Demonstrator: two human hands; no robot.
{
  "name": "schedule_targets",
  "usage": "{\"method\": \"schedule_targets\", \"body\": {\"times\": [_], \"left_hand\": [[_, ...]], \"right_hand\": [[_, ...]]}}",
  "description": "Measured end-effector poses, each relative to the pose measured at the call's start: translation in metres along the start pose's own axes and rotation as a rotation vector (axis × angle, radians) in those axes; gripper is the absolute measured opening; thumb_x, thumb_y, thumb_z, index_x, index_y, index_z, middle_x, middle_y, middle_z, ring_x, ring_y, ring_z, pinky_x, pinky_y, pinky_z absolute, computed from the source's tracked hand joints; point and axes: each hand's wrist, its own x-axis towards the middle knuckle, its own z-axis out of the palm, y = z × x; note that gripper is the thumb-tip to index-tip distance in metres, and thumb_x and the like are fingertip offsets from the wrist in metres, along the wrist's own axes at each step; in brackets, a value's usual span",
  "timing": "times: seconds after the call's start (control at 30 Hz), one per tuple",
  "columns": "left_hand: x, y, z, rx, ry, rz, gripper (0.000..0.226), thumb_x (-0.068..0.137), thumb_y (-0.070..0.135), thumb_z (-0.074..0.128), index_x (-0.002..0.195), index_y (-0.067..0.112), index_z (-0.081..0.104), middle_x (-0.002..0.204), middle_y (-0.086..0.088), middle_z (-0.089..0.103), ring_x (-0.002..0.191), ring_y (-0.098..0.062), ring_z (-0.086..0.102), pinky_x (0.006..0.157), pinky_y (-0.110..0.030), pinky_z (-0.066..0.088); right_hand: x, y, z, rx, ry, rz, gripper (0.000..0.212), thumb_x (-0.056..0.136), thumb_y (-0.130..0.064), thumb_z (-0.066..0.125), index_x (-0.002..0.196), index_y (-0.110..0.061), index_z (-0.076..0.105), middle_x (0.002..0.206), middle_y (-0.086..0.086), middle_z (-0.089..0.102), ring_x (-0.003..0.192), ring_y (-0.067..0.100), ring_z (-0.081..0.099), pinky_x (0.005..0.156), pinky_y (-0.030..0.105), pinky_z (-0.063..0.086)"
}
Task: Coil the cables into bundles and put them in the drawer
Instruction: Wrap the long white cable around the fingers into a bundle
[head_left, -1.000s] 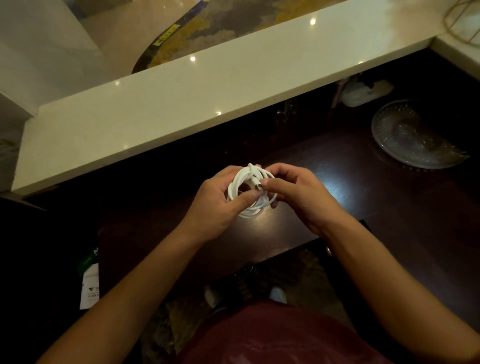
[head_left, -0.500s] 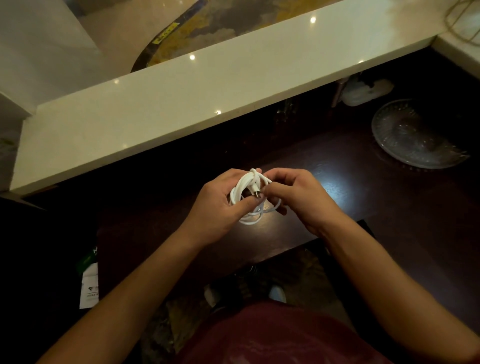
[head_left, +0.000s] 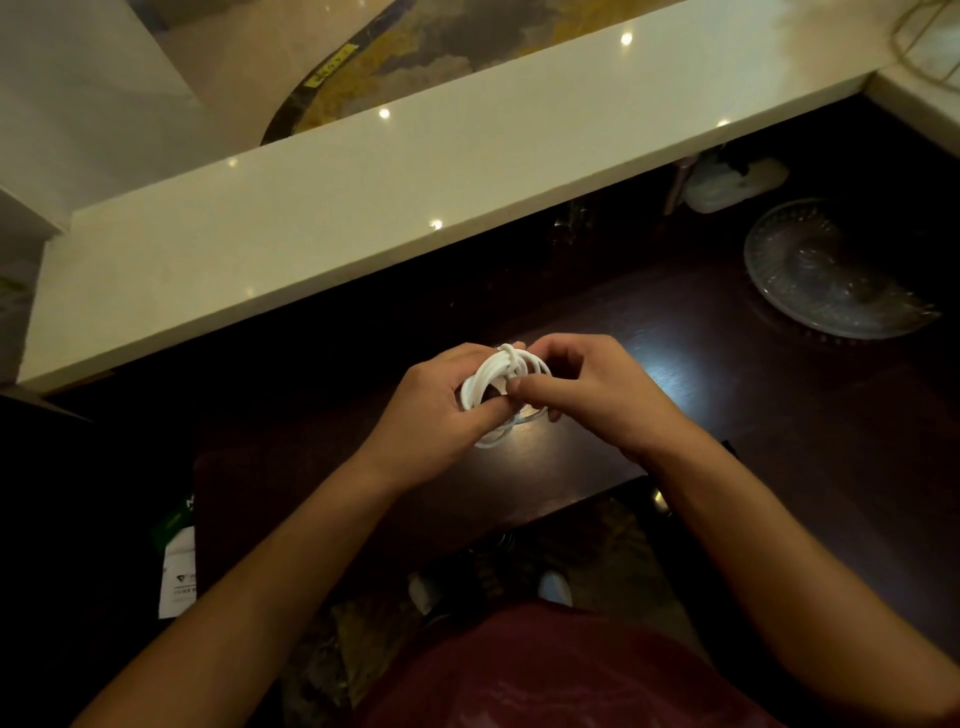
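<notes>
A white cable (head_left: 485, 382) is wound into a small coil, held over the dark wooden desk (head_left: 727, 426) at the middle of the view. My left hand (head_left: 439, 410) grips the coil's left side, thumb across its front. My right hand (head_left: 587, 389) pinches the coil from the right, with thumb and forefinger at its centre where the cable end is tucked. One loop hangs below the fingers. No drawer is visible.
A clear glass plate (head_left: 831, 275) lies on the desk at the right. A white device (head_left: 732, 182) sits under the pale stone counter (head_left: 322, 208) that runs across the back. A white paper bag (head_left: 176, 577) stands on the floor at the left.
The coil has been drawn tighter. My right fingers have shifted from the plug at the coil's top to its centre. Both hands stay in the same place.
</notes>
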Motion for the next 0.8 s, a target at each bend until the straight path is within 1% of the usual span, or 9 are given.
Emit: {"method": "schedule_targets", "body": {"times": [0.07, 0.13, 0.23, 0.33, 0.43, 0.5, 0.57, 0.67, 0.8], "left_hand": [[0.001, 0.0, -0.002, -0.08, -0.02, -0.072, 0.035, 0.091, 0.015, 0.073, 0.124, 0.026, 0.067, 0.116, 0.01, 0.069, 0.105, -0.002, 0.066, 0.088, -0.017, 0.053], [0.002, 0.001, -0.003, -0.184, -0.043, -0.148, 0.038, 0.093, 0.011, 0.069, 0.129, 0.024, 0.066, 0.117, 0.008, 0.071, 0.105, -0.005, 0.068, 0.086, -0.018, 0.055], [0.002, 0.004, -0.006, -0.277, -0.079, -0.192, 0.041, 0.093, 0.004, 0.065, 0.129, 0.025, 0.065, 0.113, 0.006, 0.073, 0.101, -0.008, 0.07, 0.083, -0.017, 0.055], [0.002, 0.004, -0.01, -0.284, -0.124, -0.202, 0.041, 0.092, 0.002, 0.066, 0.128, 0.022, 0.061, 0.11, 0.003, 0.071, 0.098, -0.012, 0.071, 0.082, -0.021, 0.058], [0.003, 0.003, -0.011, -0.325, -0.121, -0.247, 0.033, 0.091, 0.006, 0.07, 0.12, 0.019, 0.062, 0.105, 0.002, 0.072, 0.094, -0.012, 0.071, 0.08, -0.025, 0.059], [0.004, 0.002, -0.011, -0.359, -0.128, -0.287, 0.027, 0.09, 0.008, 0.07, 0.115, 0.017, 0.066, 0.101, -0.003, 0.074, 0.092, -0.014, 0.071, 0.079, -0.026, 0.057], [0.005, 0.002, -0.012, -0.321, -0.146, -0.296, 0.024, 0.091, 0.009, 0.07, 0.115, 0.015, 0.067, 0.1, -0.004, 0.074, 0.092, -0.016, 0.072, 0.078, -0.025, 0.057], [0.005, 0.002, -0.012, -0.175, -0.151, -0.265, 0.019, 0.091, 0.016, 0.071, 0.11, 0.02, 0.068, 0.096, 0.002, 0.073, 0.088, -0.013, 0.072, 0.073, -0.021, 0.056], [0.003, 0.001, -0.008, -0.162, -0.117, -0.263, 0.011, 0.09, 0.019, 0.072, 0.098, 0.025, 0.069, 0.085, 0.004, 0.072, 0.076, -0.007, 0.069, 0.066, -0.02, 0.054]], "right_hand": [[0.002, 0.0, -0.002, -0.028, -0.005, -0.003, 0.008, 0.088, -0.015, 0.077, 0.094, -0.01, 0.075, 0.084, 0.006, 0.076, 0.074, 0.014, 0.072, 0.068, 0.035, 0.059], [0.002, 0.001, -0.003, -0.004, -0.03, -0.007, 0.009, 0.089, -0.011, 0.076, 0.096, -0.006, 0.073, 0.085, 0.011, 0.077, 0.073, 0.017, 0.074, 0.071, 0.039, 0.06], [0.003, 0.003, -0.003, 0.069, -0.059, -0.002, 0.011, 0.09, -0.008, 0.075, 0.1, -0.003, 0.073, 0.086, 0.014, 0.077, 0.072, 0.018, 0.074, 0.071, 0.038, 0.06], [0.002, 0.004, -0.003, 0.12, -0.097, -0.009, 0.015, 0.09, -0.008, 0.075, 0.104, -0.002, 0.072, 0.089, 0.013, 0.078, 0.076, 0.018, 0.075, 0.073, 0.035, 0.06], [0.003, 0.004, -0.001, 0.204, -0.097, -0.017, 0.02, 0.089, -0.003, 0.073, 0.108, 0.003, 0.069, 0.088, 0.009, 0.077, 0.076, 0.015, 0.074, 0.072, 0.027, 0.059], [0.003, 0.003, 0.001, 0.254, -0.08, -0.01, 0.023, 0.089, 0.0, 0.072, 0.11, 0.007, 0.065, 0.087, 0.01, 0.076, 0.074, 0.014, 0.074, 0.069, 0.023, 0.058], [0.004, 0.005, 0.002, 0.268, -0.083, -0.007, 0.025, 0.088, 0.001, 0.072, 0.111, 0.008, 0.063, 0.09, 0.01, 0.077, 0.077, 0.017, 0.075, 0.07, 0.023, 0.058], [0.002, 0.009, 0.002, 0.28, -0.098, 0.008, 0.026, 0.088, 0.003, 0.072, 0.111, 0.008, 0.062, 0.094, 0.01, 0.077, 0.083, 0.019, 0.075, 0.073, 0.025, 0.059], [0.002, 0.012, 0.005, 0.296, -0.122, 0.032, 0.027, 0.088, 0.002, 0.072, 0.113, 0.008, 0.063, 0.096, 0.012, 0.075, 0.085, 0.019, 0.073, 0.074, 0.025, 0.057]]}}
